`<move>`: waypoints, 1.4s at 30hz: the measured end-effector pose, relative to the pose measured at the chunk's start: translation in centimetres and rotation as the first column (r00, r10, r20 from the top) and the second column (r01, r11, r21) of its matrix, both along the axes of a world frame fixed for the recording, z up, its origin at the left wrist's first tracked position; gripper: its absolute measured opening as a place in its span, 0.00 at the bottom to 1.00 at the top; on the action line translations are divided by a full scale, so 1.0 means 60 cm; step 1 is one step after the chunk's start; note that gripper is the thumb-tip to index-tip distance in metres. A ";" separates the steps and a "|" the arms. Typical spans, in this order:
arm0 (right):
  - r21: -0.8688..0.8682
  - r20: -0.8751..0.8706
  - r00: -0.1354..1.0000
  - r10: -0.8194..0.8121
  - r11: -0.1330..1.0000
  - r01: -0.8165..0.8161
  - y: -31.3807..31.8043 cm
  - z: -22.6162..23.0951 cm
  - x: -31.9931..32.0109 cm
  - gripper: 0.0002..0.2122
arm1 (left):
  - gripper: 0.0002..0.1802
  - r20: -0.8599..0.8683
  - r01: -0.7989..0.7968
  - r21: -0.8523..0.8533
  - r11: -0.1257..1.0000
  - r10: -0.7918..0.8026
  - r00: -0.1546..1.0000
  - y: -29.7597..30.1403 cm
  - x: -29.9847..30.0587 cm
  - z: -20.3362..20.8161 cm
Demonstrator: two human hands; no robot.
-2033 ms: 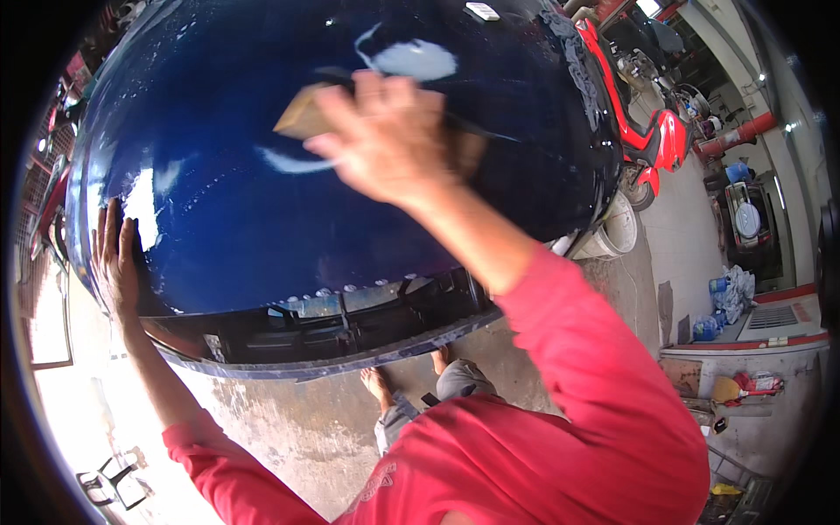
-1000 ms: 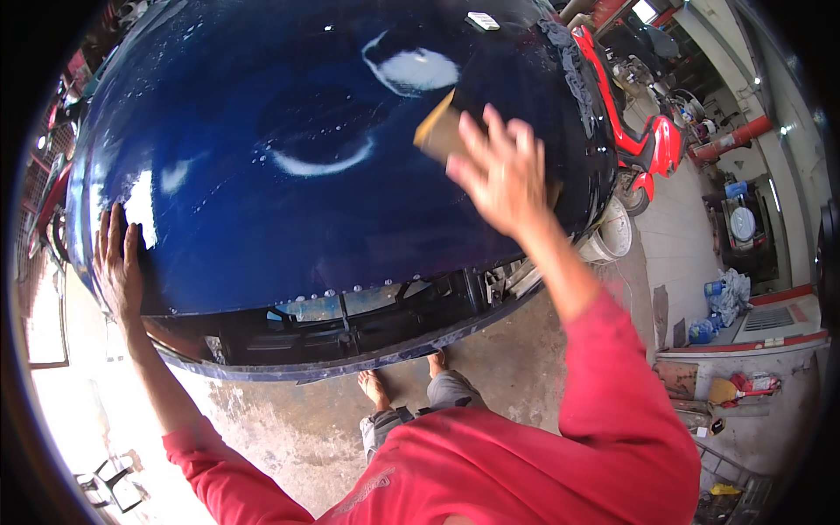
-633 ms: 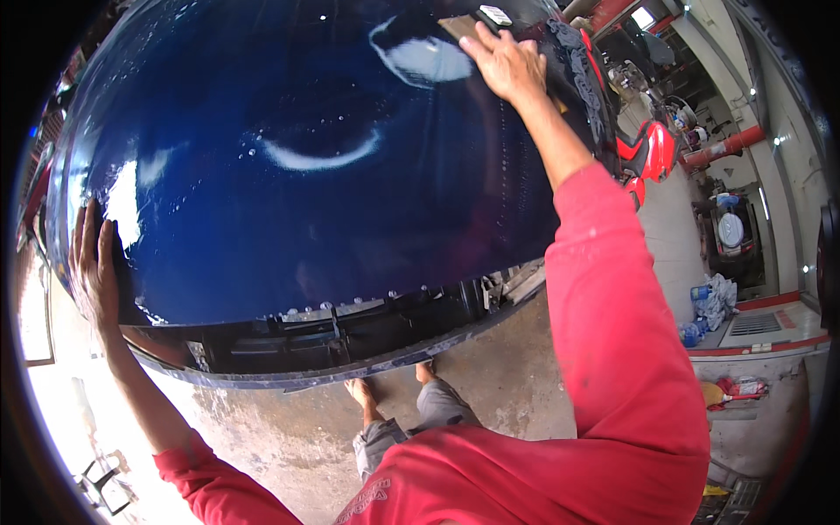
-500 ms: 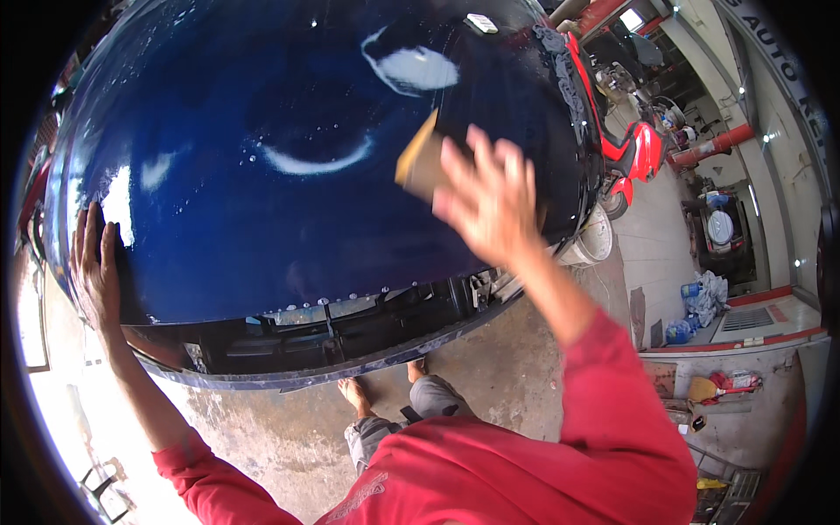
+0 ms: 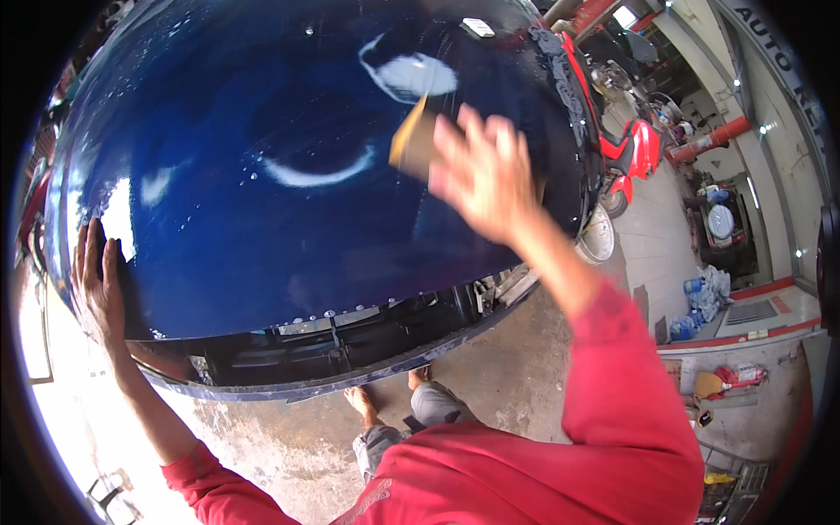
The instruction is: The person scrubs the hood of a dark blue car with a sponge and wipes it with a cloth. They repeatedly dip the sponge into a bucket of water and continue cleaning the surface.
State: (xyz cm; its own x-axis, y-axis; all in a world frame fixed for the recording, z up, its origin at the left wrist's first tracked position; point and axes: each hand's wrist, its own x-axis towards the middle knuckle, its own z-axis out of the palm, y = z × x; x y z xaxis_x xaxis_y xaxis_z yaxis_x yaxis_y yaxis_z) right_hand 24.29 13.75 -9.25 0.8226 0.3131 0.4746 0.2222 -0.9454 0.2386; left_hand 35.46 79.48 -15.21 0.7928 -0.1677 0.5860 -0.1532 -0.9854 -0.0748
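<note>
A wet, dark blue car hood [image 5: 236, 236] spreads out before me, with several pale worn patches [image 5: 416, 77] and water drops on it. My right hand [image 5: 490, 179] is over the hood's right half, its fingers on a folded yellow-brown piece of sandpaper [image 5: 411, 144]. Blur from motion hides exactly how the fingers grip it. At the hood's left edge my left hand [image 5: 101, 284] lies flat, fingers stretched out, holding nothing.
Below the hood's front edge gapes the car's open front, bordered by a bumper [image 5: 289, 391]. A small white block [image 5: 479, 28] and a crumpled grey cloth [image 5: 562, 79] lie at the far right. Beyond stand a white bucket [image 5: 598, 238] and a red scooter [image 5: 637, 149].
My right hand has shifted slightly up and left in the picture, with the sandpaper. The left hand stays on the hood's edge while the view tilts a little.
</note>
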 end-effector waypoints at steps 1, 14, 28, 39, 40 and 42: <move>-0.021 -0.054 0.994 0.097 0.995 -0.098 0.015 -0.023 -0.080 0.33 | 0.30 -0.003 -0.004 -0.020 1.000 0.004 1.000 0.000 0.000 -0.002; 0.078 -0.058 0.998 -0.014 0.997 0.018 0.046 0.097 0.098 0.32 | 0.31 -0.048 -0.052 -0.222 0.974 0.042 0.998 -0.009 -0.003 0.006; 0.326 0.200 0.952 0.230 0.901 -0.286 -0.030 0.016 0.226 0.14 | 0.29 -0.026 0.062 -0.233 0.970 -0.070 0.997 0.001 0.003 0.003; 0.014 -0.227 0.969 0.094 0.996 -0.094 0.057 0.014 -0.155 0.47 | 0.31 -0.028 -0.048 -0.241 0.969 0.043 0.999 -0.036 -0.016 0.020; 0.017 -0.205 0.976 0.073 0.997 -0.071 0.053 -0.009 -0.160 0.46 | 0.30 -0.010 -0.030 -0.244 0.969 0.028 1.000 -0.037 -0.017 0.021; 0.088 -0.194 0.981 0.015 0.996 0.003 0.060 -0.046 -0.190 0.40 | 0.31 -0.021 -0.025 -0.250 0.968 0.020 1.000 -0.042 -0.021 0.025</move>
